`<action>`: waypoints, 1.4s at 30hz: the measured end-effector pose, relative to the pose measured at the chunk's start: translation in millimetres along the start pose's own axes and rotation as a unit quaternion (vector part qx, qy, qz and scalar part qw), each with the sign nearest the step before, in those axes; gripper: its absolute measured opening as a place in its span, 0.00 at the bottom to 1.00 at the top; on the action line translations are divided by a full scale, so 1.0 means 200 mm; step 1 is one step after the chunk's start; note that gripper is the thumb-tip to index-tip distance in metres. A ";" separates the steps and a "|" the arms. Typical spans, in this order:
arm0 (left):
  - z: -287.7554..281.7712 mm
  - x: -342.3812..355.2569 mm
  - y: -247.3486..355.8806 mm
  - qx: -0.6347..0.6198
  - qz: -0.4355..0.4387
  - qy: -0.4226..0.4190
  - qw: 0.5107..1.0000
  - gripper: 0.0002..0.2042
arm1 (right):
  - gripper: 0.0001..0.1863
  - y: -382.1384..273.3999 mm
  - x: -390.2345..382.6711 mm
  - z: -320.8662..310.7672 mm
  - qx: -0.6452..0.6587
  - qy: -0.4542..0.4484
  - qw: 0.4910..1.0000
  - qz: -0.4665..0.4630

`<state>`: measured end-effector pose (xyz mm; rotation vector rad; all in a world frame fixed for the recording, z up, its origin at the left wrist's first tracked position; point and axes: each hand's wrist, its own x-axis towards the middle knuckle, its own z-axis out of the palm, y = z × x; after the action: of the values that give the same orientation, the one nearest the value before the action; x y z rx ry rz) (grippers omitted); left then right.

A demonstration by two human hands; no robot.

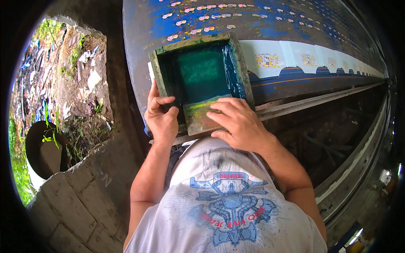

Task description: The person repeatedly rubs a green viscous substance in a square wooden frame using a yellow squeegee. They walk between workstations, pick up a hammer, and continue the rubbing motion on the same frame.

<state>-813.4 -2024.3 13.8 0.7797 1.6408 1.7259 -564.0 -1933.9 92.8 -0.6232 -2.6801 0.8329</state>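
A wooden-sided screen printing frame (195, 43) with green mesh lies at the near left end of a long table. My left hand (162, 116) grips its left side, with fingers curled at the edge. Inside the near end of the frame rests a squeegee (200, 120), a flat board smeared with yellow and brown. My right hand (238, 120) has its fingers bent over the squeegee's upper right part; the thumb lies along its near right side. Whatever is under the frame is hidden, apart from a white sliver at its left side.
A row of white sheets (287, 55) with small colourful prints runs rightward along the paint-stained table (141, 33). A rail (312, 101) borders the table's near edge. At left, a wall opening shows rubble, plants and a dark round container (44, 147).
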 end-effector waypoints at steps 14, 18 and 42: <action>-0.78 0.03 0.41 -0.089 0.108 0.252 0.957 0.20 | 0.13 0.18 -0.26 -0.02 0.047 0.378 0.922 0.068; -1.21 -0.11 0.41 -0.050 0.165 0.322 0.931 0.15 | 0.12 0.14 -0.21 0.05 0.082 0.352 0.931 0.042; -1.23 -0.28 0.27 -0.099 0.110 0.336 0.930 0.17 | 0.14 -0.01 -0.04 0.07 0.090 0.143 0.979 -0.111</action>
<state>-970.8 -2223.8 55.1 0.2841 1.7979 2.4638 -562.2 -1945.0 81.5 -0.3623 -2.3311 0.8404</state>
